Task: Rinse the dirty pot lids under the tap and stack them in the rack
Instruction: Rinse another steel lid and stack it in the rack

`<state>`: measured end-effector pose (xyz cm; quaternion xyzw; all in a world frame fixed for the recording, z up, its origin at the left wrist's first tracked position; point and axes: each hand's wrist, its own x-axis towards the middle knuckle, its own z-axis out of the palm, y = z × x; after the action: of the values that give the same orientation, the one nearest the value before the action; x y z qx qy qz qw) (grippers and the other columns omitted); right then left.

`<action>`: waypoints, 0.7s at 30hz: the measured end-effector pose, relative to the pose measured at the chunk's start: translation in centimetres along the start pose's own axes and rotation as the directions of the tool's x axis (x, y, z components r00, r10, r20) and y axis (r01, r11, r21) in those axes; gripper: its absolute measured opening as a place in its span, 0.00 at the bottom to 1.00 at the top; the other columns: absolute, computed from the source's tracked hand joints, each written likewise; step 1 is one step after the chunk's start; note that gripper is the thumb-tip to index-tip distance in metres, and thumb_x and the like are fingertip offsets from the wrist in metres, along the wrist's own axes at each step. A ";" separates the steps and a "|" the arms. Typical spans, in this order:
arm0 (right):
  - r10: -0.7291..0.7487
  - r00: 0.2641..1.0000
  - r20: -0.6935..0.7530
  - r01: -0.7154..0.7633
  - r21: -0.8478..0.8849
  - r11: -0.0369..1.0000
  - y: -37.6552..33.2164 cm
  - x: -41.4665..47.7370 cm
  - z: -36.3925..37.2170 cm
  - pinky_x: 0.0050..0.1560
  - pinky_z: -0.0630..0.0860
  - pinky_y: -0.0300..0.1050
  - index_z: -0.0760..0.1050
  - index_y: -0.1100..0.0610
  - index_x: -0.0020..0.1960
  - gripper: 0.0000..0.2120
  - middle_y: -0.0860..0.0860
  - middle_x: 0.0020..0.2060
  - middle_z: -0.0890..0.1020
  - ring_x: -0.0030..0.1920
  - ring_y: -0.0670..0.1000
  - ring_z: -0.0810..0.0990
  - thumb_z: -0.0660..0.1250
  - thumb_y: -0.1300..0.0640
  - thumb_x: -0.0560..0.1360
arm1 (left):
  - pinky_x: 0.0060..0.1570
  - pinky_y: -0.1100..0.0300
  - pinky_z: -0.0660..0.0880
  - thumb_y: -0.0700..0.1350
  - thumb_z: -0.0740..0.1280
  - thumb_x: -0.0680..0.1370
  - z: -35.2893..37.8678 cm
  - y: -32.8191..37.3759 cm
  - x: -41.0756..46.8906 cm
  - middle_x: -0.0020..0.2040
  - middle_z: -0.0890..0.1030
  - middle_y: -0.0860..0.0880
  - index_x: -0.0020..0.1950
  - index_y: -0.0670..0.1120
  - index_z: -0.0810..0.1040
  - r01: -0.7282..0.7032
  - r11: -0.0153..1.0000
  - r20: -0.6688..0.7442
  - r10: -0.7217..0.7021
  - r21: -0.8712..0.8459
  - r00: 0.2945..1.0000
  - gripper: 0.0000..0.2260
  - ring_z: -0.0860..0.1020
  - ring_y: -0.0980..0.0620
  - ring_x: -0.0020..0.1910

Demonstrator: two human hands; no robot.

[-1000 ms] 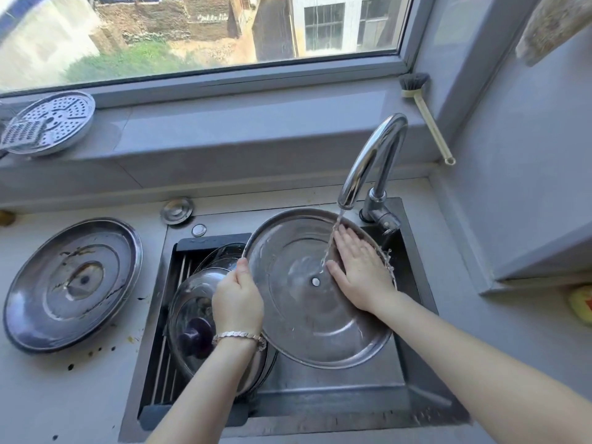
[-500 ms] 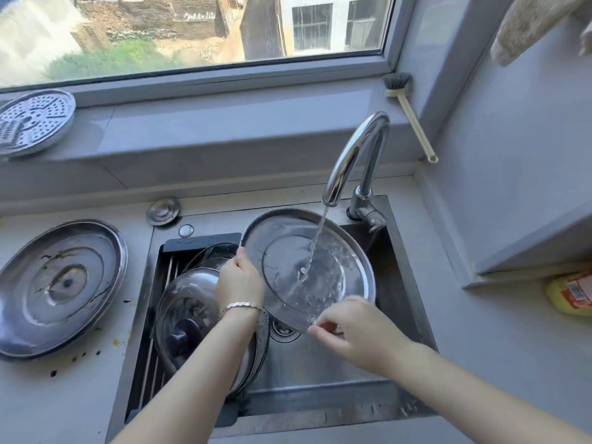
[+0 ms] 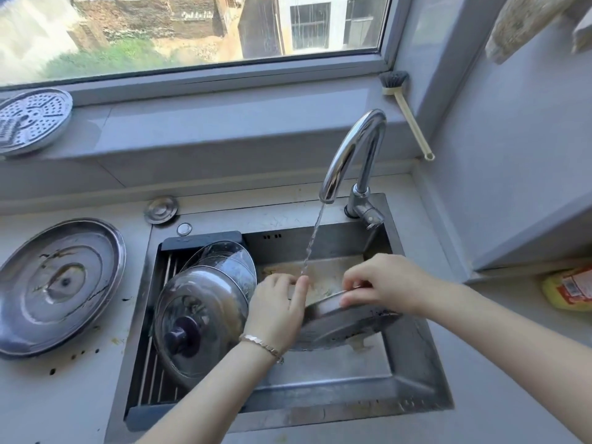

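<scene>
A steel lid [image 3: 339,325] is tilted nearly edge-on over the sink [image 3: 413,357], its top face turned toward me. My left hand [image 3: 275,312] grips its left rim and my right hand [image 3: 384,286] pinches its upper rim. Water runs from the chrome tap [image 3: 352,149] and lands by my left fingers. Two glass lids [image 3: 198,318] lean stacked in the dark rack [image 3: 150,379] on the sink's left side. A large dirty steel lid [image 3: 57,283] lies on the counter at the left.
A small round steel cap [image 3: 161,209] sits behind the sink. A perforated steamer plate [image 3: 32,120] rests on the windowsill, and a dish brush [image 3: 405,110] leans in the corner. A yellow bottle [image 3: 568,290] lies on the counter at right.
The steel lid has been turned over from facing up under the stream to nearly edge-on and lowered. My right hand moved from the lid's inner face to its rim.
</scene>
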<state>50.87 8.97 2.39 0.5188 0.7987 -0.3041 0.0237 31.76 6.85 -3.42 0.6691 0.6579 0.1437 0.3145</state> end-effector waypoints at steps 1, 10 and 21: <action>0.008 1.000 0.005 -0.008 0.073 0.997 -0.2 0.6 -0.4 0.35 0.66 0.38 0.77 0.47 0.41 0.11 0.44 0.32 0.77 0.35 0.45 0.73 0.66 0.40 0.72 | 0.49 0.58 0.69 0.60 0.51 0.76 0.0 0.2 -0.3 0.41 0.77 0.47 0.41 0.43 0.75 -0.096 0.987 0.033 0.101 -0.127 0.994 0.23 0.74 0.53 0.44; 0.016 0.935 -0.354 0.122 0.365 0.923 -0.9 5.4 -1.3 0.52 0.73 0.42 0.82 0.51 0.46 0.08 0.46 0.44 0.81 0.48 0.46 0.77 0.69 0.49 0.72 | 0.37 0.58 0.66 0.53 0.58 0.79 -1.4 1.5 0.2 0.33 0.72 0.44 0.36 0.36 0.75 0.062 0.708 0.050 -0.038 -0.703 0.998 0.22 0.69 0.52 0.34; 0.054 0.909 -0.413 0.123 0.390 0.913 -8.0 5.9 7.3 0.70 0.33 0.35 0.46 0.52 0.76 0.32 0.39 0.71 0.41 0.71 0.36 0.36 0.39 0.41 0.75 | 0.41 0.70 0.75 0.47 0.52 0.82 -1.5 2.3 1.6 0.50 0.77 0.53 0.57 0.47 0.73 0.225 0.437 0.068 -0.347 -0.871 0.935 0.12 0.78 0.67 0.37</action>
<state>39.34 7.82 -1.93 0.5504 0.7135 -0.3468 -0.2604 32.84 8.91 -1.27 0.2877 0.6163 0.4396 0.5867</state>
